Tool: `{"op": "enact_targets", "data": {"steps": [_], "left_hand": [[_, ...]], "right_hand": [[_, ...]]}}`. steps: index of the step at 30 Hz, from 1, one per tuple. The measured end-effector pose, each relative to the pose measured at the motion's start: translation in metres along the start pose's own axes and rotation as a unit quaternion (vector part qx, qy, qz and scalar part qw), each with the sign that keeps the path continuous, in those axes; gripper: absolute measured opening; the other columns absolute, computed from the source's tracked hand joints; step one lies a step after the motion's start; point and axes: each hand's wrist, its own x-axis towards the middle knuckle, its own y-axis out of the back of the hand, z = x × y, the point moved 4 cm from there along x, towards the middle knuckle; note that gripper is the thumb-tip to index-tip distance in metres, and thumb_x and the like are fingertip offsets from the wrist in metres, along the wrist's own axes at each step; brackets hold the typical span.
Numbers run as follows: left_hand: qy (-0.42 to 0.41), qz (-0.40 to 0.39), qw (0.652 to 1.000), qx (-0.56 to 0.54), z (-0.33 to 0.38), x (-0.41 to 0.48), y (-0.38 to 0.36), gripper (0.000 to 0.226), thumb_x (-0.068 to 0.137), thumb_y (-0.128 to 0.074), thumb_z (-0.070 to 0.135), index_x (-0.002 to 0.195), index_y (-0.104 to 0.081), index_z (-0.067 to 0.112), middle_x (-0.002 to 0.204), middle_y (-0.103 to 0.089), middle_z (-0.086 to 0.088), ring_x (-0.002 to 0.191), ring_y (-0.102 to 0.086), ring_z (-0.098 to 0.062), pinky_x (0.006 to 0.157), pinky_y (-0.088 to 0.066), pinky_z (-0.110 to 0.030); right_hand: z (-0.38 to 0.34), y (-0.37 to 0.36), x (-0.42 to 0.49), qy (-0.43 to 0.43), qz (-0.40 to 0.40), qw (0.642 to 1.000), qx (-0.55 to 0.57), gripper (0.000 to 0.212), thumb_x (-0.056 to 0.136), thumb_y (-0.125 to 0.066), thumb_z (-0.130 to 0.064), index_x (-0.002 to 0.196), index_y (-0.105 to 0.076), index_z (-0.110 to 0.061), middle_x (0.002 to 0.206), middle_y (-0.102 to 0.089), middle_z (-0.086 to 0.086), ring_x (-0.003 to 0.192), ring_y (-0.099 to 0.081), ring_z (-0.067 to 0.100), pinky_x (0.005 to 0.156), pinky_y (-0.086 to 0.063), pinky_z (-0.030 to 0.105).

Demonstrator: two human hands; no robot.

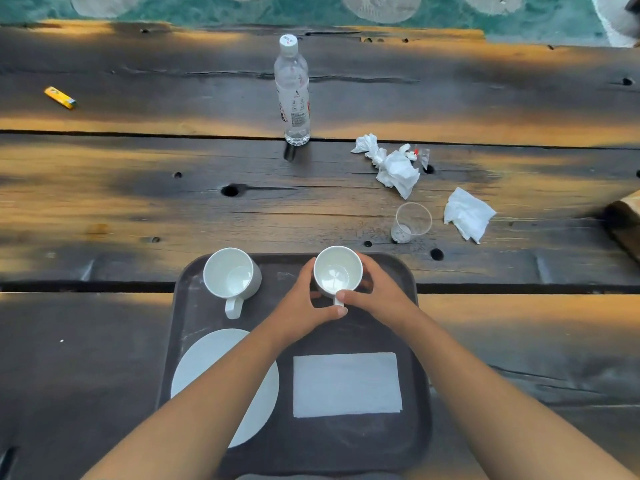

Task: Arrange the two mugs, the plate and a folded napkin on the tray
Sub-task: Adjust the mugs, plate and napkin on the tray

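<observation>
A dark tray (412, 441) lies on the wooden table in front of me. One white mug (231, 278) stands at the tray's far left, handle toward me. A second white mug (337, 271) stands at the far right of the tray. My left hand (304, 306) cups its left side and my right hand (377, 292) wraps its right side, thumb on the handle. A white plate (204, 362) rests at the near left, partly hidden by my left forearm. A flat folded napkin (346, 384) lies at the near right.
Beyond the tray stand a clear plastic cup (410, 223) and a water bottle (292, 91). Crumpled tissues (391, 166) and another tissue (467, 214) lie at the right. A yellow lighter (60, 97) lies far left. A wooden block (627, 220) sits at the right edge.
</observation>
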Motion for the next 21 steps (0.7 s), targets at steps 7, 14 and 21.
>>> {"op": "enact_targets", "data": {"steps": [7, 14, 21], "left_hand": [[-0.005, 0.004, 1.0, -0.02, -0.002, 0.002, 0.0, 0.092, 0.07, -0.089, 0.039, 0.141, -0.032, 0.057, 0.142, -0.048, 0.025, 0.128, -0.054, -0.007, 0.105, -0.051, -0.032], [0.001, 0.005, 1.0, -0.011, 0.0, 0.003, -0.007, 0.092, 0.069, -0.089, 0.045, 0.138, -0.03, 0.061, 0.138, -0.048, 0.031, 0.125, -0.055, -0.006, 0.102, -0.052, -0.032], [0.011, 0.011, 1.0, 0.006, 0.0, 0.004, -0.008, 0.093, 0.067, -0.088, 0.049, 0.137, -0.028, 0.064, 0.134, -0.047, 0.038, 0.122, -0.056, 0.003, 0.099, -0.051, -0.028]], "right_hand": [[0.001, 0.002, 0.0, 0.004, 0.004, 1.0, -0.006, 0.077, 0.078, -0.087, -0.024, 0.142, -0.047, -0.041, 0.133, -0.06, -0.02, 0.121, -0.058, 0.003, 0.083, -0.051, 0.013], [0.0, 0.009, -0.002, 0.009, 0.004, 1.0, -0.009, 0.074, 0.08, -0.086, -0.021, 0.141, -0.049, -0.04, 0.13, -0.062, -0.023, 0.116, -0.06, -0.006, 0.079, -0.051, 0.007], [-0.002, 0.012, 0.0, 0.012, -0.008, 1.0, -0.02, 0.072, 0.082, -0.084, -0.017, 0.141, -0.05, -0.039, 0.131, -0.062, -0.021, 0.118, -0.059, -0.005, 0.089, -0.051, 0.014]]}}
